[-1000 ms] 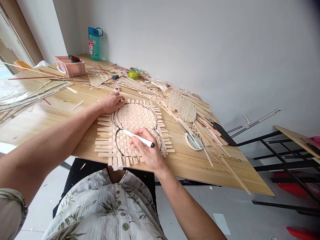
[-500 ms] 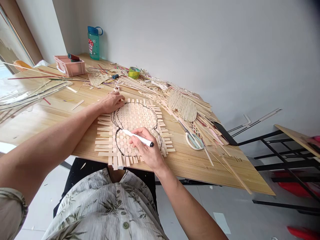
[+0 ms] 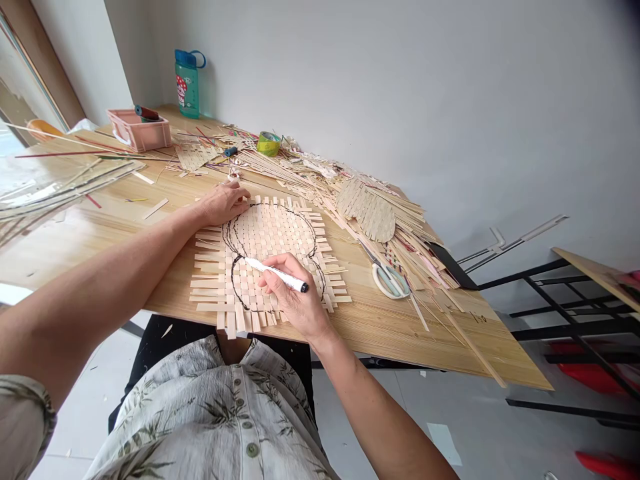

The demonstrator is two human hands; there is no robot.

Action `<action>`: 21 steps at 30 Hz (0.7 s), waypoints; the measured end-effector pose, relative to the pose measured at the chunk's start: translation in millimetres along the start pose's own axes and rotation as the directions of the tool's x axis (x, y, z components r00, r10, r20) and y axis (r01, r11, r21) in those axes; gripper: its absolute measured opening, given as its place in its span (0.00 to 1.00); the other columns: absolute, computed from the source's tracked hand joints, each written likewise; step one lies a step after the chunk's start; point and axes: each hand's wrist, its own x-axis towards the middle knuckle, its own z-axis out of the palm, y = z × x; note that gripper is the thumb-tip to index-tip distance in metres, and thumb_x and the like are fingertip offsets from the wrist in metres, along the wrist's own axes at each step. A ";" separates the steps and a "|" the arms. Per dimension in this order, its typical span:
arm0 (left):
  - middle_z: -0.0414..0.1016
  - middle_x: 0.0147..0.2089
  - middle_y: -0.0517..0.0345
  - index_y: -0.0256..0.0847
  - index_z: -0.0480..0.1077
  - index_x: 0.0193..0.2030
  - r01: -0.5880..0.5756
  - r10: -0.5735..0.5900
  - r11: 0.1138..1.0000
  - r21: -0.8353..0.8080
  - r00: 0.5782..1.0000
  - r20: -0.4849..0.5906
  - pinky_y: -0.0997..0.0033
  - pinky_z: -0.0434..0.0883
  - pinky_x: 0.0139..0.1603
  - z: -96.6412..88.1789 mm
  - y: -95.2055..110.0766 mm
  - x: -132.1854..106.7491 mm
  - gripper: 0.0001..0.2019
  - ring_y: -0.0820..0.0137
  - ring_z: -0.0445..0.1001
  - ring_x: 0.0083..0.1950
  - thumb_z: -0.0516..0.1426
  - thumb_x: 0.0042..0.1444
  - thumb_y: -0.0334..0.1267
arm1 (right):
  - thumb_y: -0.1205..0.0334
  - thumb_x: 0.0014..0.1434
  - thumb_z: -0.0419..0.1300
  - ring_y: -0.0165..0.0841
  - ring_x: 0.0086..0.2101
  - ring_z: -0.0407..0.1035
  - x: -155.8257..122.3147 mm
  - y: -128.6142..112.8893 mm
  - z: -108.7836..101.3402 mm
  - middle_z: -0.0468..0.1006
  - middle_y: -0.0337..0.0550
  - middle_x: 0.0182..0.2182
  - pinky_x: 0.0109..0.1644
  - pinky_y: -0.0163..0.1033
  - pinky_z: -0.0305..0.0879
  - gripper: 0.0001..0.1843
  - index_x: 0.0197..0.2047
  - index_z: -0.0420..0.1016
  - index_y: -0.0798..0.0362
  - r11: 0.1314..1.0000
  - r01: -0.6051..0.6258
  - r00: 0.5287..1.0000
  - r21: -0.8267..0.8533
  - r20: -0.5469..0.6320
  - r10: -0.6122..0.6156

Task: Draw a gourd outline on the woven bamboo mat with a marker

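Head view: right hand (image 3: 295,293) grips marker (image 3: 277,276), tip on woven mat (image 3: 275,233).

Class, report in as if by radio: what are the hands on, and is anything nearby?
Left hand flat on woven mat. Right hand holding marker on black outline. Scissors right of mat.

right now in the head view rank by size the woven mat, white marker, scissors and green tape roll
1. Pale woven strip mat
2. White black-capped marker and pale-green-handled scissors: they look alike, and the marker is nearer the camera, so unranked
3. Yellow-green tape roll, though farthest away
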 end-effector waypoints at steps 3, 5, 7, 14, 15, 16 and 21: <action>0.75 0.56 0.48 0.37 0.72 0.58 0.006 -0.006 1.000 0.007 1.000 0.001 0.49 0.76 0.60 0.1 0.4 0.2 0.17 0.59 0.76 0.56 0.60 0.70 0.45 | 0.46 0.69 0.62 0.33 0.35 0.75 0.0 0.2 0.1 0.80 0.40 0.33 0.38 0.40 0.69 0.15 0.47 0.72 0.49 1.000 0.001 1.000 0.012 0.006 -0.001; 0.75 0.56 0.48 0.37 0.72 0.58 0.008 -0.008 1.000 0.010 1.000 0.002 0.48 0.76 0.60 -0.1 0.7 0.2 0.16 0.59 0.76 0.56 0.60 0.70 0.45 | 0.47 0.69 0.62 0.33 0.35 0.74 0.1 0.6 0.2 0.80 0.39 0.33 0.39 0.40 0.69 0.14 0.47 0.73 0.49 1.000 0.005 1.000 0.019 0.008 -0.006; 0.75 0.56 0.48 0.37 0.72 0.58 0.008 -0.008 1.000 0.011 1.000 0.002 0.49 0.76 0.60 -0.4 1.0 0.1 0.16 0.59 0.76 0.56 0.60 0.70 0.45 | 0.47 0.69 0.62 0.33 0.34 0.74 0.2 0.9 0.2 0.80 0.39 0.32 0.38 0.40 0.69 0.14 0.47 0.73 0.49 1.000 0.011 1.000 0.023 0.006 -0.011; 0.75 0.56 0.48 0.37 0.72 0.58 0.002 -0.002 1.000 0.004 1.000 0.004 0.49 0.76 0.59 -0.9 0.2 0.2 0.16 0.59 0.76 0.55 0.60 0.70 0.45 | 0.48 0.68 0.62 0.31 0.32 0.74 0.1 -1.3 0.2 0.79 0.38 0.32 0.36 0.39 0.70 0.14 0.45 0.73 0.49 0.997 0.028 1.000 0.065 0.006 -0.029; 0.75 0.56 0.48 0.37 0.72 0.58 0.002 -0.002 1.000 0.003 1.000 0.004 0.49 0.76 0.60 -0.8 0.0 0.2 0.16 0.59 0.76 0.55 0.60 0.70 0.45 | 0.48 0.68 0.63 0.31 0.31 0.74 0.2 -1.5 0.1 0.79 0.38 0.32 0.36 0.39 0.71 0.14 0.45 0.74 0.49 0.997 0.029 1.000 0.074 0.004 -0.030; 0.75 0.56 0.48 0.37 0.72 0.58 0.003 -0.003 1.000 0.003 1.000 0.003 0.49 0.76 0.60 -0.7 0.0 0.3 0.16 0.59 0.76 0.56 0.60 0.70 0.45 | 0.48 0.68 0.63 0.31 0.31 0.74 0.3 -1.6 0.0 0.79 0.38 0.31 0.36 0.38 0.71 0.13 0.44 0.74 0.49 0.996 0.028 1.000 0.081 0.002 -0.028; 0.75 0.57 0.48 0.37 0.72 0.58 0.010 -0.010 1.000 0.005 1.000 0.005 0.48 0.76 0.60 -0.7 0.7 0.3 0.16 0.59 0.76 0.56 0.60 0.70 0.45 | 0.48 0.68 0.63 0.31 0.30 0.74 1.0 -0.7 -0.5 0.79 0.37 0.29 0.37 0.38 0.73 0.13 0.44 0.74 0.50 0.996 0.021 0.999 0.089 -0.034 -0.018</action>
